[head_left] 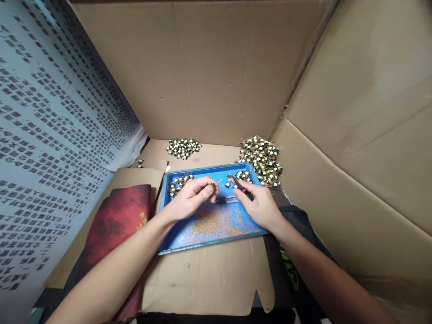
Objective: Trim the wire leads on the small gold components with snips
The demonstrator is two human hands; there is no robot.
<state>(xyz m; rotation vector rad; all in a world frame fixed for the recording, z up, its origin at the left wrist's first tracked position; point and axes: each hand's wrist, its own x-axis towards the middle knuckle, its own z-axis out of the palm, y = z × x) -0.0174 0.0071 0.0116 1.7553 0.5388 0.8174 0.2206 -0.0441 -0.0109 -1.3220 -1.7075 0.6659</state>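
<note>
1. At the bottom of the frame, two bare forearms reach in over a flattened cardboard flap (pixel 209 274); a red mat (pixel 118 220) lies at lower left and a dark cloth (pixel 293 225) at lower right.
2. In the centre sits a blue tray (pixel 175 238), with a heap of fine wire clippings (pixel 212 225) on its near half. By my reading, these are leads already cut from parts.
3. The left hand (pixel 189 200) is over the tray, its fingers (pixel 205 191) pinched narrow on one small component (pixel 213 185) with thin leads pointing right.
4. The right hand (pixel 259 204) is just beside it, fingers closed around small cutters (pixel 242 189) with red-and-black handles, the tip aimed at that component. I cannot tell whether the blades touch it.
5. At the tray's far edge lie two small clusters of components: one at far left (pixel 180 182), one at far right (pixel 239 175).
6. Beyond the tray, on the cardboard floor, a tidy pile (pixel 183 148) lies at centre, seemingly finished. A larger pile (pixel 261 159), bristling with wires, lies to the right and looks untrimmed, so much work seems left.
7. Cardboard walls (pixel 209 67) close the back and right; a printed sheet (pixel 50 135) fills the left.
</note>
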